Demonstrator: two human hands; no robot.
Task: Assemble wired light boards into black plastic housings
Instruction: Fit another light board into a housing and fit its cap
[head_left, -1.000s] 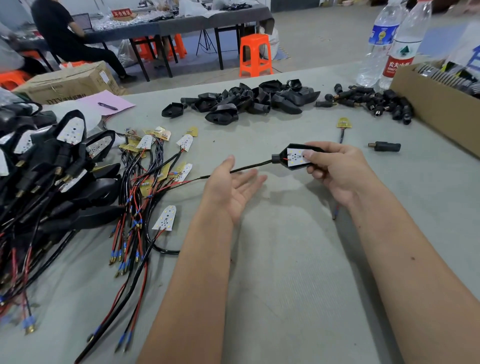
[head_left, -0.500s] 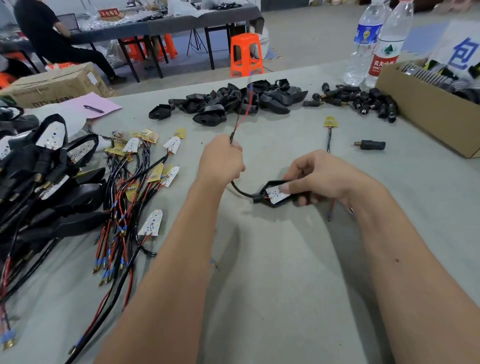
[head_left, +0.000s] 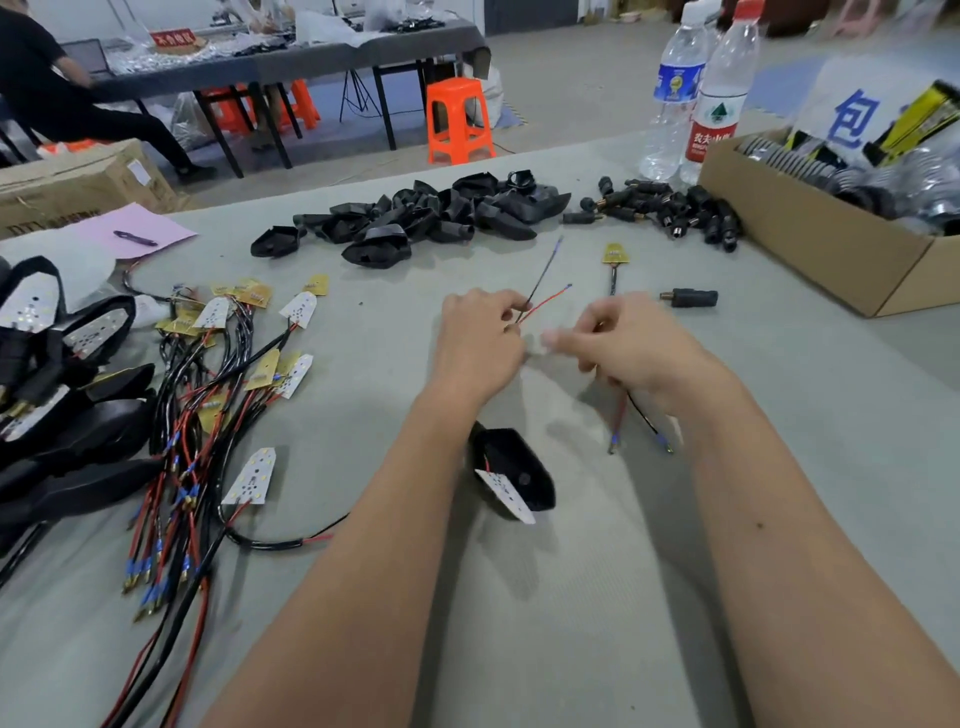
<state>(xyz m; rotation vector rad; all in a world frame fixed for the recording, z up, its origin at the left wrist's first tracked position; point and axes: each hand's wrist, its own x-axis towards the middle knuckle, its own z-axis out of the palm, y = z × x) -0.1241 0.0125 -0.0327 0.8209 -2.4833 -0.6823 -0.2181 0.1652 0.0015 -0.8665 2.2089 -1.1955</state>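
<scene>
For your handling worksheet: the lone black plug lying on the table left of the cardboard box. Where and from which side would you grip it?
Pinch the black plug across its thick black body, coming from above. It lies flat on the table, long axis left to right, with bare mat on both long sides. Probably avoid the thin brass tip at its left end.

Black plastic housing (head_left: 519, 475) lies on the counter (head_left: 571, 597), open side up, white light board (head_left: 505, 493) tilted half out; its red and black wires (head_left: 543, 296) fan upward.
</scene>
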